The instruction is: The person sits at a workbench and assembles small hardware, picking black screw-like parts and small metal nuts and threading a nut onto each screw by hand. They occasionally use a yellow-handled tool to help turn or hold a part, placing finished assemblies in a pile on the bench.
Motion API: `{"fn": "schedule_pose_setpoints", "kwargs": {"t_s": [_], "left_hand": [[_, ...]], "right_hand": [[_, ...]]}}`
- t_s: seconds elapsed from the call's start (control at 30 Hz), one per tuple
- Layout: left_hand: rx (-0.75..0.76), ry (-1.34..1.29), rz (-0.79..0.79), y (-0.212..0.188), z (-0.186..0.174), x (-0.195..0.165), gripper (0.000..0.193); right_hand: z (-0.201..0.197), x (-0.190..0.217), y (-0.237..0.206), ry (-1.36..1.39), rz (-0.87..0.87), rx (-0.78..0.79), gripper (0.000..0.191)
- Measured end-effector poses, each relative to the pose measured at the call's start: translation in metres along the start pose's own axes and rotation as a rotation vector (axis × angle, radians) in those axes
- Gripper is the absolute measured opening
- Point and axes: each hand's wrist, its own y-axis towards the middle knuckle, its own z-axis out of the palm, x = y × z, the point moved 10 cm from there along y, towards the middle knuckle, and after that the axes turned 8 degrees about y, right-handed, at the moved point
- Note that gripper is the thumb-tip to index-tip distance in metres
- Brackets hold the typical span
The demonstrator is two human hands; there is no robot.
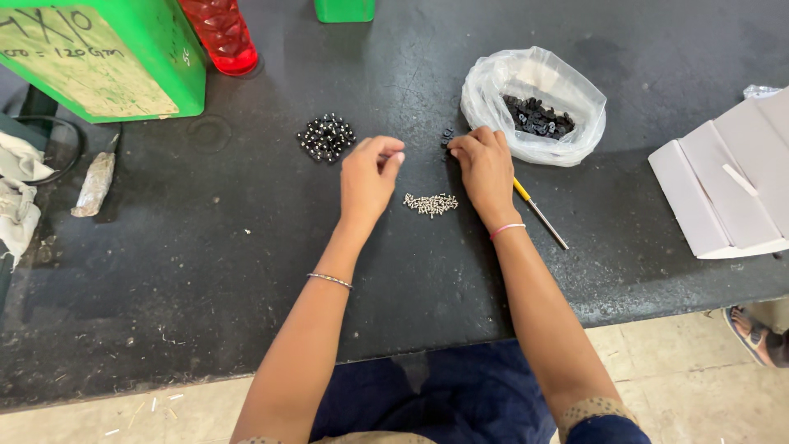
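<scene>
Looking down from the head camera, the view is showing a person sitting at a dark worktable with both bare hands out over it. The left hand is hovering palm-down with its fingers curled in and the fingertips pinched together; whether a small part is sitting in that pinch cannot be told. The right hand is resting on the table with its fingers bent and closed over a small cluster of black parts, which is peeking out just beside its fingertips on the side facing the left hand. A little heap of small silver screws is lying between the two hands, just below the fingers and touching neither. A pile of black round pieces is sitting near the left hand, on its far side. A clear plastic bag holding more black parts is lying open just beyond the right hand, almost touching its knuckles. A yellow-handled tool is poking out from under the right wrist. A green box, a red bottle and white cardboard boxes are standing well apart from the hands
</scene>
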Motion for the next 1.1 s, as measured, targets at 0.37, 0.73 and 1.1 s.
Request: {"fn": "schedule_pose_setpoints", "kwargs": {"t_s": [0.37, 0.73, 1.1], "left_hand": [[0.367, -0.817, -0.539, -0.016, 0.070, 0.056, 0.025], [0.106, -0.619, -0.435, 0.004, 0.029, 0.069, 0.021], [0.171, -0.535, -0.407, -0.009, 0.049, 0.061, 0.019]], "right_hand": [[0.007, 0.041, -0.007, 0.464, 0.001, 0.139, 0.013], [0.019, 0.089, -0.025, 0.394, -0.292, 0.511, 0.022], [0.013, 0.031, -0.019, 0.209, -0.074, 0.354, 0.010]]}}
